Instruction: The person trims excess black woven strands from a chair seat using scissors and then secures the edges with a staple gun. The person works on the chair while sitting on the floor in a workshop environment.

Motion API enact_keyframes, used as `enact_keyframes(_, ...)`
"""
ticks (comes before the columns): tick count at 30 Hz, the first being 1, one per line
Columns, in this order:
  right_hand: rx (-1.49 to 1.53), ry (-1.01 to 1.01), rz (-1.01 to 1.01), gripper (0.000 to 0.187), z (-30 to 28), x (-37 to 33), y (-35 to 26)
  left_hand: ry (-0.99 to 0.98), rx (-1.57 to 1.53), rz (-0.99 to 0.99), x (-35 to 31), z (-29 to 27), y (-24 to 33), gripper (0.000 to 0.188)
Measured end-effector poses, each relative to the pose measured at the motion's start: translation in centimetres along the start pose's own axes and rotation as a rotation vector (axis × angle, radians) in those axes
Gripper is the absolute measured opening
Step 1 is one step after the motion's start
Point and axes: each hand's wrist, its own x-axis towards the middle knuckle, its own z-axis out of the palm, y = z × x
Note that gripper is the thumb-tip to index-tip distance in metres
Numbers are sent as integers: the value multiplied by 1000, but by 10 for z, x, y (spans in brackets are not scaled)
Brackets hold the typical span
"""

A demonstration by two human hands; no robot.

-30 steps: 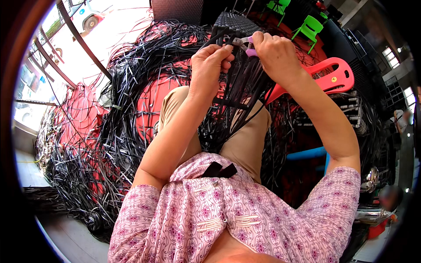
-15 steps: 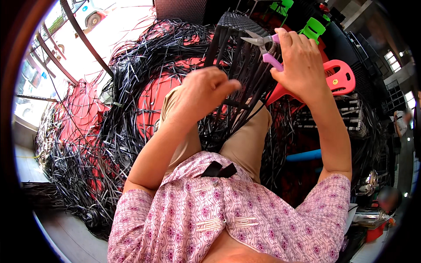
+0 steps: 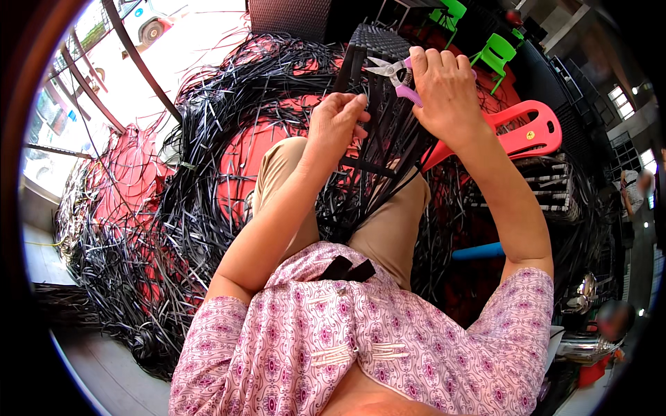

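In my right hand (image 3: 444, 90) is a pair of purple-handled pruning shears (image 3: 401, 71). Their blades are parted and point left, over a black half-woven piece of furniture (image 3: 380, 43). This piece has a tightly woven top and dark legs, with loose black strips (image 3: 374, 182) hanging between my knees. My left hand (image 3: 333, 126) is beside its left leg, thumb and fingers drawn together in a pinch. Whatever those fingertips hold, if anything, is too small to make out.
Heaps of black plastic strips (image 3: 191, 208) cover the red floor on the left and ahead. A red plastic chair (image 3: 531, 139) is at my right, near a blue tube (image 3: 480, 249). Green chairs (image 3: 494, 55) and a dark woven block (image 3: 288, 19) stand farther off.
My left hand has risen toward the woven piece, its fingers now pinched. The shears, in my right hand, have moved left and slightly down, closer to the left hand.
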Motion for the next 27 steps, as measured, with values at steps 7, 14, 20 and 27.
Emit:
enact_keyframes(7, 16, 33, 3, 61, 3, 1, -3, 139, 9, 131, 19, 10, 20, 24)
enact_keyframes(14, 105, 91, -7, 53, 5, 5, -2, 37, -287, 80, 22, 3, 32, 16)
enact_keyframes(20, 135, 89, 3, 49, 18, 16, -3, 23, -329, 82, 24, 4, 31, 17)
enact_keyframes(27, 66, 119, -44, 37, 22, 21, -5, 12, -372, 72, 27, 0, 29, 17)
